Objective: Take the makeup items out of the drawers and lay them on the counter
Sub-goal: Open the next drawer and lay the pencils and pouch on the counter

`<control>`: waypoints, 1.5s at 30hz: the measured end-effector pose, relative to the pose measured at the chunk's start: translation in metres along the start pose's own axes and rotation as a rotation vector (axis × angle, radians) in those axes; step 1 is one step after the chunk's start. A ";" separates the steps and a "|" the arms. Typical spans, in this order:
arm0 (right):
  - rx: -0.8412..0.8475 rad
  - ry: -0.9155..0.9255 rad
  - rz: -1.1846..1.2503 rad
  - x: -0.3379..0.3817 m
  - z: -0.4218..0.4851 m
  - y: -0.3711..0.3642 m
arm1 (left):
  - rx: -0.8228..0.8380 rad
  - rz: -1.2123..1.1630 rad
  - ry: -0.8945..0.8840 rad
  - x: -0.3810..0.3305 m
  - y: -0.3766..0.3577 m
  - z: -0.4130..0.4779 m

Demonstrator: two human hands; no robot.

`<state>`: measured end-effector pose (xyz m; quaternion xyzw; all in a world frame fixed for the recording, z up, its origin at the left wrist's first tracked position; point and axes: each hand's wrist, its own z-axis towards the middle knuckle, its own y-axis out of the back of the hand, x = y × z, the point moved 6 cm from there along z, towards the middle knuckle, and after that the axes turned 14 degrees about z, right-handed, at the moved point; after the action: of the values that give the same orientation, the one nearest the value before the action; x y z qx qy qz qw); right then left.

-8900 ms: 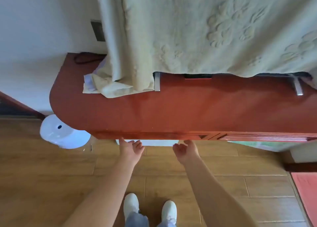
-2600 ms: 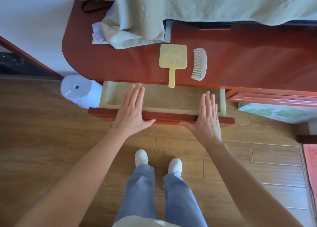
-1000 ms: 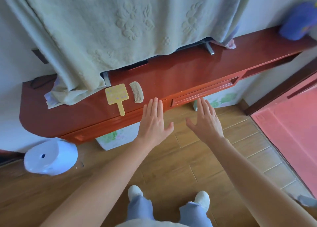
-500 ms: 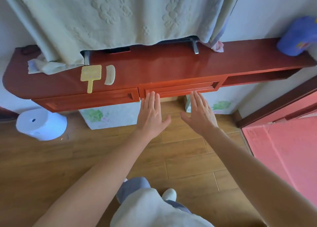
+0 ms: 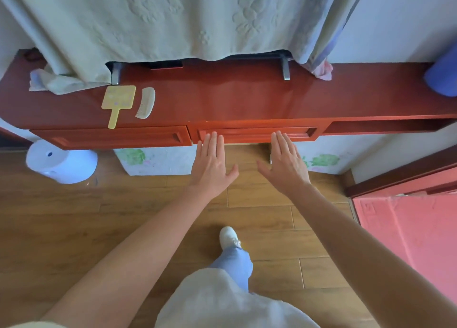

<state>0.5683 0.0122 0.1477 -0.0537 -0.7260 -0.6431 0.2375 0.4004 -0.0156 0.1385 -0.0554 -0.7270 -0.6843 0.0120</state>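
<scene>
A yellow hand mirror (image 5: 118,101) and a pale comb (image 5: 146,103) lie side by side on the left part of the red wooden counter (image 5: 247,97). Below the counter edge are two closed drawers: the left drawer (image 5: 111,137) and the middle drawer (image 5: 257,132). My left hand (image 5: 211,165) and my right hand (image 5: 284,165) are both flat with straight fingers, fingertips reaching the lower edge of the middle drawer front. Neither hand holds anything.
A large pale cloth (image 5: 173,20) hangs over the back of the counter, covering a screen on metal feet (image 5: 285,69). A blue object (image 5: 442,76) sits at the counter's right end. A white bin (image 5: 61,160) stands on the wooden floor at left; a red mat (image 5: 408,228) lies at right.
The left drawer was emptied and closed; mirror and comb now lie on the counter. I have stepped right, and both flat hands have moved forward to the middle drawer front.
</scene>
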 end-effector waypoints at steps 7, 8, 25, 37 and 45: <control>0.018 -0.074 0.084 -0.050 0.025 -0.002 | 0.070 -0.075 0.036 -0.017 -0.032 0.041; 0.031 -0.099 0.109 -0.057 0.029 -0.005 | 0.098 -0.140 0.088 -0.016 -0.039 0.045; -0.059 -1.199 1.976 -0.156 0.125 -0.157 | 0.404 -1.961 1.290 -0.028 -0.185 0.140; -0.244 -1.227 2.275 -0.187 0.142 -0.170 | 0.170 -2.245 1.344 -0.025 -0.211 0.153; -0.417 -1.240 2.313 -0.178 0.131 -0.164 | 0.226 -2.186 1.307 -0.022 -0.203 0.138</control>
<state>0.6264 0.1510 -0.0834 -0.9540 -0.1382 -0.0397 0.2632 0.4110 0.1093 -0.0736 0.9152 -0.3067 -0.1726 -0.1962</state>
